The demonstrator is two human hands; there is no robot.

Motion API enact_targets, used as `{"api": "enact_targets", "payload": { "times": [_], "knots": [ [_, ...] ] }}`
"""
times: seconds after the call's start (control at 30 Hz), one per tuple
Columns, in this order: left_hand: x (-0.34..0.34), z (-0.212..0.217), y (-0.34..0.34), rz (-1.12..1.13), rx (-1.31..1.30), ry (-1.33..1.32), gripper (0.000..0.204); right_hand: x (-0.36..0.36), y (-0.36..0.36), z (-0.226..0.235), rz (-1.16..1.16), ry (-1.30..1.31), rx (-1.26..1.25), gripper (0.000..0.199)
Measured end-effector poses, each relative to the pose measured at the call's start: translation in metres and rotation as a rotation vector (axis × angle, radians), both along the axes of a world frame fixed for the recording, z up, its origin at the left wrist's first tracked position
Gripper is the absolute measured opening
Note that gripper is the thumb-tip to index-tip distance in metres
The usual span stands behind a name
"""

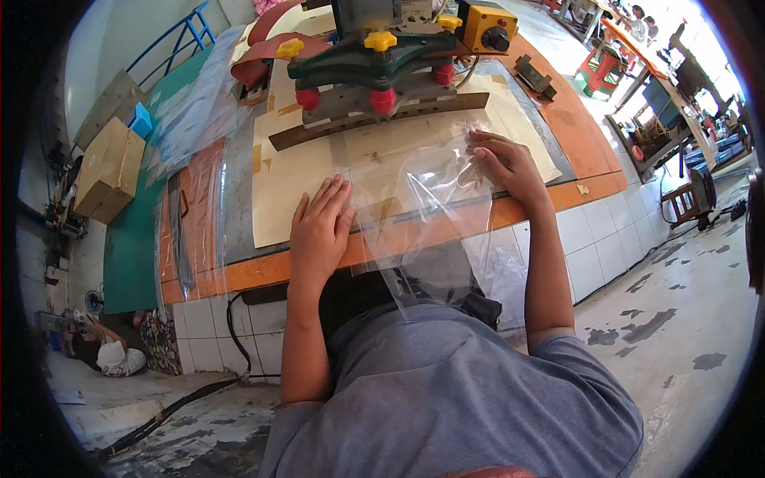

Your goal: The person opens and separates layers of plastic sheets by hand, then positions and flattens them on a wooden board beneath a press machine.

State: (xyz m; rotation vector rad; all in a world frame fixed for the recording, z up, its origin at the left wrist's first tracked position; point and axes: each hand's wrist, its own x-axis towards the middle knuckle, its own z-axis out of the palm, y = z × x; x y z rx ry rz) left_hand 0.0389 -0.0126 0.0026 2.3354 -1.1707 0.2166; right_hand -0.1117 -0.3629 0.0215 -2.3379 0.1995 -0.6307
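A clear plastic sheet (426,187) lies over the cream board (275,179) and hangs past the table's front edge towards my lap. My left hand (321,223) rests flat at the sheet's left edge, open, fingers together and pointing away from me. At the far right corner is my right hand (510,163), its fingers stretched out on the crinkled plastic and the thumb apart from them. Just beyond both hands stands a press head (374,64) with yellow knobs and red feet. Its long metal bar (382,119) runs across the board.
Stacked clear sheets (199,115) lie on the green surface (127,263) to the left, beside a cardboard box (111,171). A yellow control box (484,28) sits behind the press. A metal block (535,77) is on the orange tabletop (590,155) at right. Other people appear in the background.
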Motion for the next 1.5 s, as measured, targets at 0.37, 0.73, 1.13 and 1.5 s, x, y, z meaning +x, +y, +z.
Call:
{"api": "enact_targets", "payload": {
  "times": [0.37,0.73,1.13,1.5],
  "knots": [
    [0.0,-0.004,0.001,-0.001,-0.013,-0.004,0.043,-0.001,-0.001,-0.001,0.008,0.024,-0.024,0.042],
    [0.0,-0.004,0.003,-0.004,-0.01,-0.032,0.044,0.0,0.0,-0.003,-0.02,0.016,-0.002,0.043],
    [-0.001,-0.005,0.0,-0.012,-0.029,-0.073,0.041,-0.003,-0.003,-0.003,-0.182,-0.082,-0.099,0.057],
    [0.001,-0.006,0.001,-0.01,0.004,-0.079,0.042,-0.002,-0.008,-0.008,-0.168,-0.011,0.024,0.059]
  ]
}}
